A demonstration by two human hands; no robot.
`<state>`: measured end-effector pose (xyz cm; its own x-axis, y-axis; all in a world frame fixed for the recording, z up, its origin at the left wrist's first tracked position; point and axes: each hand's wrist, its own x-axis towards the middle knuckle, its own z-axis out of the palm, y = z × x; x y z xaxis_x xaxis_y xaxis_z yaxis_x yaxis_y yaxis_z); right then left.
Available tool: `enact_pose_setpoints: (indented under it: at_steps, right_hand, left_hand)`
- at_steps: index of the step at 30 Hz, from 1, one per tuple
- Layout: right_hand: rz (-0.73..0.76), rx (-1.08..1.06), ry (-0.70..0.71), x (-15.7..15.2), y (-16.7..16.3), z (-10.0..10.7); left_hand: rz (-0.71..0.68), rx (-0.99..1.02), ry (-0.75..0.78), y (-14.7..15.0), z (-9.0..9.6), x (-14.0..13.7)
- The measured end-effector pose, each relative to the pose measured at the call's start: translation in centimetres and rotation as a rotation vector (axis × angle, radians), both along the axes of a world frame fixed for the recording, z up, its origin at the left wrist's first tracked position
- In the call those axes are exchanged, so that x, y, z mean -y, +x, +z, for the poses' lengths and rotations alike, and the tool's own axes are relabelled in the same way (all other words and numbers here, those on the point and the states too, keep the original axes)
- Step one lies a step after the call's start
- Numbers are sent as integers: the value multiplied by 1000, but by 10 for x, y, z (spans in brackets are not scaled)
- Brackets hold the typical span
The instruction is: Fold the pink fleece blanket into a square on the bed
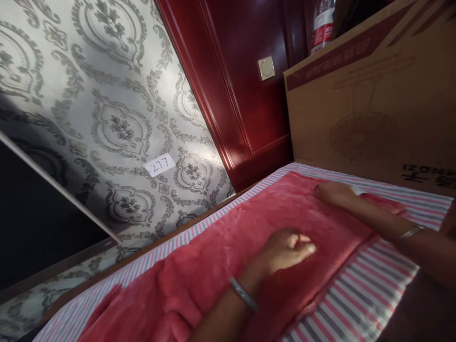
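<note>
Spreading the red blanket [213, 247] out flat looks to me like the step in hand. It lies over a striped sheet [345, 304], which shows along both its long sides and towards the far end, where a big cardboard box [320, 104] stands. I'd call the work partly done: the end nearer the box lies fairly smooth, while the lower-left end is bunched in thick folds. A smaller red piece [386, 203] shows beyond the right forearm, and I cannot tell whether it belongs to the same blanket. To my mind the next move calls for steadying the far end and working those folds out, lightly enough that the sheet underneath doesn't drag.

As for pose, both forearms reach in from the near side and the two hands are well apart. The right hand [333, 194] reaches farther, to the blanket's edge near the box, palm down with the fingers bent; I cannot tell whether it grips cloth or only presses. The left hand [285, 249] is over the middle of the smoother part, fingers curled and thumb close to them. Blur keeps me from saying whether it pinches anything. Smallest are a grey wristband [244, 294] on the left and a thin bangle [412, 231] on the right.
</note>
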<state>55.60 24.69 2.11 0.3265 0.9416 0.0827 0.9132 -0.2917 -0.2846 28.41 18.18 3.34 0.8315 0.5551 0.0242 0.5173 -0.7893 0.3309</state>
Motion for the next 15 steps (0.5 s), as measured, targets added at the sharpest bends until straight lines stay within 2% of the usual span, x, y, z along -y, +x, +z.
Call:
enact_pose_setpoints:
  at_steps: [3,6,10,15]
  right_hand:
    - [-55,-52,-24,-27,14,13]
    - [-90,-118,-23,-54,28,15]
    - [-124,-195,-34,-93,41,5]
    - [-111,-260,16,-140,42,-9]
  left_hand:
    - [278,55,173,2,6,-31]
    - [449,-38,217,-5,-15,-48]
    - [477,-36,196,-14,-45,-50]
    - [473,-17,142,-15,-47,-49]
